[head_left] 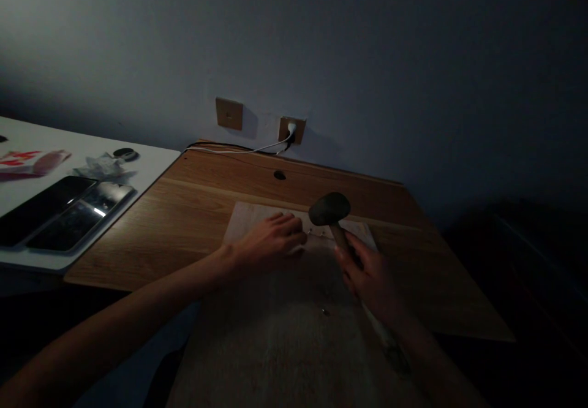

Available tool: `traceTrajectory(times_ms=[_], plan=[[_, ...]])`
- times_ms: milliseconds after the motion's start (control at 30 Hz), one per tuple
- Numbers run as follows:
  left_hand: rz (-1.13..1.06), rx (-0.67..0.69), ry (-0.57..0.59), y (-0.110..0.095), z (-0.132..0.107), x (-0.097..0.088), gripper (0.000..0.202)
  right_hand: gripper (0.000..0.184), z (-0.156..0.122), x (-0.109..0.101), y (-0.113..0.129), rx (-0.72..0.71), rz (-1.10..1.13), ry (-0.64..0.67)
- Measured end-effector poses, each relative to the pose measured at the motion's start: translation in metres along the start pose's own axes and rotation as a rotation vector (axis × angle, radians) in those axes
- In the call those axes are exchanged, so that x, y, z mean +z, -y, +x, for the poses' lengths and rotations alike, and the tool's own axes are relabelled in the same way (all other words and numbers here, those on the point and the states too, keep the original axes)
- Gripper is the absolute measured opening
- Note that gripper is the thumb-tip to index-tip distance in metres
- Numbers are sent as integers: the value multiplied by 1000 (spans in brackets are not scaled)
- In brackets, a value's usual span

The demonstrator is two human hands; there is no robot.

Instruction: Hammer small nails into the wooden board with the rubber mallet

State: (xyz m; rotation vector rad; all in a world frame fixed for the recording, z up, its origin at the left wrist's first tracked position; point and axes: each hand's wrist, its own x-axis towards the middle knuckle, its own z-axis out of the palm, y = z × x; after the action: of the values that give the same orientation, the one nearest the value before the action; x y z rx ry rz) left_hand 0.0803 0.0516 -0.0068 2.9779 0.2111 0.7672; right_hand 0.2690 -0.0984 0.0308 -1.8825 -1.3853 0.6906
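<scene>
My right hand [365, 270] is wrapped round the wooden handle of a mallet [329, 209], its dark head raised above the far part of a pale wooden board [275, 347]. Close to the mallet head, on the left, my left hand [278, 236] hovers over or rests on the board with its fingers curled. Whatever those fingers may hold is hidden. Between the hands, a few tiny light bits, perhaps nails [316, 232], show on the board. A small shiny metal piece [325, 312] lies nearer to me on the same board.
The board lies on a brown wooden table [138, 230] with a cable hole [280, 175]. A white table [151, 157] at the left bears two dark, glossy flat devices [82, 218], crumpled plastic [103, 166] and a red-and-white packet [32, 162]. Cables [243, 149] run to a wall socket [293, 130].
</scene>
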Motion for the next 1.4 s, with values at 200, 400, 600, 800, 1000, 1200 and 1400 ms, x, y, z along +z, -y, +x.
traceTrajectory(times_ms=[200, 400, 600, 800, 1000, 1200, 1400], plan=[[141, 418, 112, -65, 28, 10, 14, 51, -7, -15, -16, 104, 168, 15], [76, 303, 129, -42, 21, 2, 9, 52, -16, -16, -19, 128, 204, 34], [-307, -398, 36, 41, -15, -7, 9, 41, -15, -13, -24, 108, 184, 58], [-340, -524, 57, 64, -25, -1, 11, 48, -11, -4, -21, 110, 212, 74], [-366, -525, 46, 61, -27, -1, 10, 52, -10, -3, -16, 129, 219, 94], [-356, -516, 53, 61, -27, 0, 12, 49, -11, -3, -11, 124, 190, 105], [-297, -483, 85, 62, -27, 2, 11, 50, -12, -2, -7, 147, 217, 113]])
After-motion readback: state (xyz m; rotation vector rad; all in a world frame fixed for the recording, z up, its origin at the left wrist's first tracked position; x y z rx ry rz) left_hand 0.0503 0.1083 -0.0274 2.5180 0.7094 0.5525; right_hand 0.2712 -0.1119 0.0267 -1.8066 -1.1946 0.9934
